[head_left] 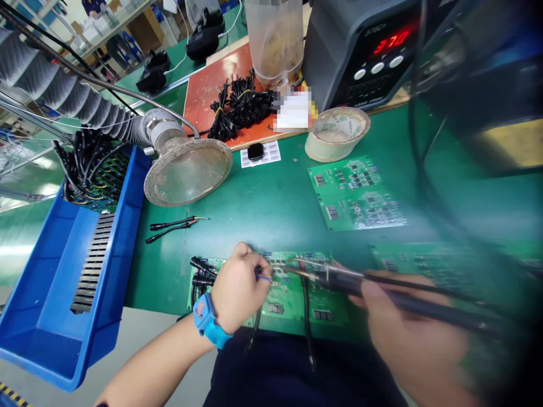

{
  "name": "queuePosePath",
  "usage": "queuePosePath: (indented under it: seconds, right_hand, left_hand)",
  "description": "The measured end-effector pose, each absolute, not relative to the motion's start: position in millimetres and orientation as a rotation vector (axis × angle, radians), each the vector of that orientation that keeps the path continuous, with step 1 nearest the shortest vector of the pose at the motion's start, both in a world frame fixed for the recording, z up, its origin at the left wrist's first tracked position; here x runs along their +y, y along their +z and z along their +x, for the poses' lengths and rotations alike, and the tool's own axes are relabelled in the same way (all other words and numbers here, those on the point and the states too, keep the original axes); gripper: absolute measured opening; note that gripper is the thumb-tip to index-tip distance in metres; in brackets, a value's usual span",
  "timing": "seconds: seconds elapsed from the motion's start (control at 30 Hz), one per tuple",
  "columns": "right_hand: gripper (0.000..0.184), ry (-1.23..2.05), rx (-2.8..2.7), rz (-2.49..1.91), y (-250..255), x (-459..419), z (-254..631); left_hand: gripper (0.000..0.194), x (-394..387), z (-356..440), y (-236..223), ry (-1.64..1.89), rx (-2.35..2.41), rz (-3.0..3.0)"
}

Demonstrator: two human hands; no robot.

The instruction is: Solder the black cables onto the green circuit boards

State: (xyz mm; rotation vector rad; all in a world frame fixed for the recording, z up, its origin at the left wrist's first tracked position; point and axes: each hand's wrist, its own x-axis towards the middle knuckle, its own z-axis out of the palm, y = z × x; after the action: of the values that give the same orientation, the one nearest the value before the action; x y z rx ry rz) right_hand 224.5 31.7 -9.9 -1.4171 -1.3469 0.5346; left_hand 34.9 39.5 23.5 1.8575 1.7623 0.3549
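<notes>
My left hand [240,285], with a blue wrist strap [210,319], pinches a black cable [258,271] whose thin coloured wires show at the fingertips, over a green circuit board [297,325]. My right hand [407,333], blurred, is closed around a soldering iron [341,280]. The iron's tip points left, close to my left fingertips and just above the board; whether it touches cannot be told. A thin metal guide [311,263] runs along the iron. Black cables [203,271] sit at the board's left end, and another cable [307,316] hangs over its front edge.
A blue bin [99,305] with wired boards stands left. A fume extractor hood [189,169] hangs nearby. Two loose cables [173,226] lie beside it. Behind are bundled cables [241,104], a tape roll [337,135] and a soldering station [365,56]. More boards [356,195] lie right.
</notes>
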Motion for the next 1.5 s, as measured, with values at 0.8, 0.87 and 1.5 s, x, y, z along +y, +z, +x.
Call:
queuePosePath:
  seconds: [0.8,0.87,1.5]
  right_hand:
    - [0.008,0.565,-1.214,-1.724,4.7,34.8,228.7]
    - [0.009,0.548,-1.225,-1.717,4.3,36.2,228.6]
    - [0.008,0.577,-1.243,-1.677,5.8,34.8,226.1]
  left_hand:
    - [0.010,38.3,36.3,26.4,0.356,1.760,1.869]
    - [0.011,30.8,37.1,23.0,0.472,1.752,1.880]
    - [0.017,14.2,54.1,6.7,0.160,1.857,2.435]
